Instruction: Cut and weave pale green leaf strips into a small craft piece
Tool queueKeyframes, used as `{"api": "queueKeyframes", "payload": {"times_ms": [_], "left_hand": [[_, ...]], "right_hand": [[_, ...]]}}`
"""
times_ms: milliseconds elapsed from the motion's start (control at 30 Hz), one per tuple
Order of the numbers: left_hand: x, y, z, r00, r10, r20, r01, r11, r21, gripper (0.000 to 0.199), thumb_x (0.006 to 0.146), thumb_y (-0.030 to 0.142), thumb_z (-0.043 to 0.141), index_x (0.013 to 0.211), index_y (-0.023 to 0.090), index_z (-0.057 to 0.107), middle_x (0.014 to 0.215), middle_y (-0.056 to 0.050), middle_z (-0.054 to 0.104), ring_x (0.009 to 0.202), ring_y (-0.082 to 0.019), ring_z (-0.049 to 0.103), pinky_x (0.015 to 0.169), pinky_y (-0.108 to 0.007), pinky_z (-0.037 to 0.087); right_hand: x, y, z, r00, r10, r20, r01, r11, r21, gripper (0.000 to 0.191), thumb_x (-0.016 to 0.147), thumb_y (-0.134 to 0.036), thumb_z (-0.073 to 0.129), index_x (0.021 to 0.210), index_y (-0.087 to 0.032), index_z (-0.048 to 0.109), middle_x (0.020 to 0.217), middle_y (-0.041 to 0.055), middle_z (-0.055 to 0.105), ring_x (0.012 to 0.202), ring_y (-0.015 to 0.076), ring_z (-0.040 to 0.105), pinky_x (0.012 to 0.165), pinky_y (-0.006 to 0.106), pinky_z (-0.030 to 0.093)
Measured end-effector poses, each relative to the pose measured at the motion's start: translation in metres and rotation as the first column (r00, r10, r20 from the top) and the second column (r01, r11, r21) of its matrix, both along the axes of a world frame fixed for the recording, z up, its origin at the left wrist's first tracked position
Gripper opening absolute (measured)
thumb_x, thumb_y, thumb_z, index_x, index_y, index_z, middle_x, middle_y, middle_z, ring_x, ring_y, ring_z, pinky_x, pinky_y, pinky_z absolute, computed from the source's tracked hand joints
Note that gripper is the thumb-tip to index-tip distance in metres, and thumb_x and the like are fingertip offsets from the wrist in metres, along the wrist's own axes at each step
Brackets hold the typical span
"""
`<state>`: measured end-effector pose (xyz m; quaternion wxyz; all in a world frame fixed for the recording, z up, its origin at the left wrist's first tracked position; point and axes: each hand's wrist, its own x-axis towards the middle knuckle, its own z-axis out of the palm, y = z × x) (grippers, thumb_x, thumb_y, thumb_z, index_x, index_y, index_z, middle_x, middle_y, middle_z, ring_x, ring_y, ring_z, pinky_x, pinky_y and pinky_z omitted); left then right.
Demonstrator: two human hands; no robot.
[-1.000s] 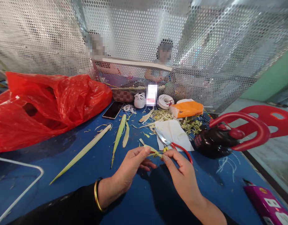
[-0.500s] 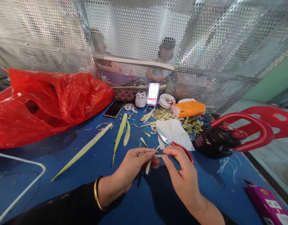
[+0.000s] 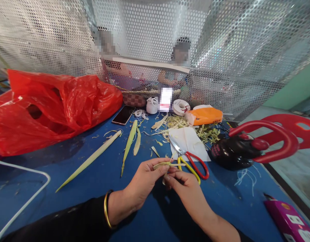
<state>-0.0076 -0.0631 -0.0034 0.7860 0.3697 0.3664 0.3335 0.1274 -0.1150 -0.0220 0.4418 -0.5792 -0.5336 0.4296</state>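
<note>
My left hand point(image 3: 147, 174), with a gold bangle at the wrist, pinches a narrow pale green leaf strip point(image 3: 178, 164) between thumb and fingers. The strip's free end points right. Just below it, my right hand point(image 3: 183, 185) is closed, its fingertips against the left ones at the hanging end of the leaf piece; the exact grip is partly hidden. Beyond the hands lie scissors point(image 3: 195, 164) with one red and one yellow handle, blades resting on a white paper point(image 3: 191, 141). To the left are a long husk-like leaf point(image 3: 91, 161) and a shorter green leaf point(image 3: 129, 144).
A red plastic bag point(image 3: 56, 104) covers the back left. Along the back are a phone point(image 3: 124, 115), a ball of white string point(image 3: 152, 106), a white spool point(image 3: 181, 107) and an orange packet point(image 3: 206, 116). A black kettle-like pot point(image 3: 230, 153) and purple box point(image 3: 285, 215) stand right.
My right hand has let go of the strip's right end and moved left and down, below the left fingertips. The scissors' handles now show more fully.
</note>
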Motion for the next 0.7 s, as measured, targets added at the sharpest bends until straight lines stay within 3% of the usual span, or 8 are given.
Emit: {"api": "queueKeyframes", "payload": {"times_ms": [200, 467, 533, 633, 700], "left_hand": [[-0.001, 0.001, -0.001, 0.999, 0.039, -0.036, -0.038, 0.999, 0.014, 0.026, 0.07, 0.026, 0.078, 0.092, 0.014, 0.073, 0.078, -0.006, 0.076, 0.075, -0.014, 0.066, 0.074, -0.023, 0.048], [-0.003, 0.005, 0.0, 0.999, 0.032, -0.036, -0.032, 0.999, 0.007, 0.024, 0.072, 0.026, 0.076, 0.093, 0.014, 0.072, 0.077, -0.005, 0.076, 0.07, -0.013, 0.065, 0.069, -0.022, 0.047], [-0.005, 0.007, 0.003, 0.999, 0.034, -0.018, -0.034, 0.999, -0.008, 0.024, 0.073, 0.028, 0.075, 0.092, 0.014, 0.071, 0.075, -0.005, 0.075, 0.068, -0.012, 0.065, 0.067, -0.021, 0.047], [-0.007, 0.009, 0.007, 1.0, 0.0, 0.008, 0.0, 1.0, -0.004, 0.022, 0.075, 0.031, 0.073, 0.088, 0.013, 0.071, 0.067, -0.004, 0.072, 0.063, -0.011, 0.063, 0.063, -0.019, 0.045], [-0.008, 0.007, 0.008, 0.997, -0.064, 0.031, 0.064, 0.998, 0.0, 0.022, 0.075, 0.032, 0.073, 0.084, 0.012, 0.07, 0.062, -0.004, 0.07, 0.059, -0.011, 0.062, 0.061, -0.019, 0.045]], "right_hand": [[0.0, 0.0, 0.004, 1.0, 0.016, 0.002, -0.016, 0.998, 0.056, 0.027, 0.082, -0.024, 0.056, 0.056, -0.019, 0.054, 0.061, -0.002, 0.053, 0.06, 0.0121, 0.047, 0.058, 0.023, 0.041], [0.002, -0.001, 0.007, 0.985, 0.056, 0.164, -0.079, 0.987, 0.143, 0.025, 0.085, -0.021, 0.054, 0.061, -0.019, 0.054, 0.065, -0.0014, 0.056, 0.062, 0.0133, 0.053, 0.059, 0.024, 0.043], [0.006, -0.003, 0.007, 0.971, -0.005, 0.239, -0.044, 0.979, 0.199, 0.022, 0.089, -0.023, 0.052, 0.067, -0.02, 0.056, 0.069, -0.0004, 0.058, 0.065, 0.0146, 0.055, 0.062, 0.025, 0.045], [0.014, -0.003, 0.008, 0.938, -0.169, 0.303, 0.052, 0.932, 0.359, 0.008, 0.09, -0.021, 0.053, 0.093, -0.021, 0.061, 0.089, 0.004, 0.064, 0.084, 0.0189, 0.061, 0.076, 0.03, 0.048], [0.02, 0.0, 0.009, 0.931, -0.157, 0.33, 0.006, 0.909, 0.417, 0.018, 0.089, -0.018, 0.055, 0.105, -0.023, 0.06, 0.104, 0.0064, 0.064, 0.099, 0.021, 0.059, 0.087, 0.032, 0.047]]}}
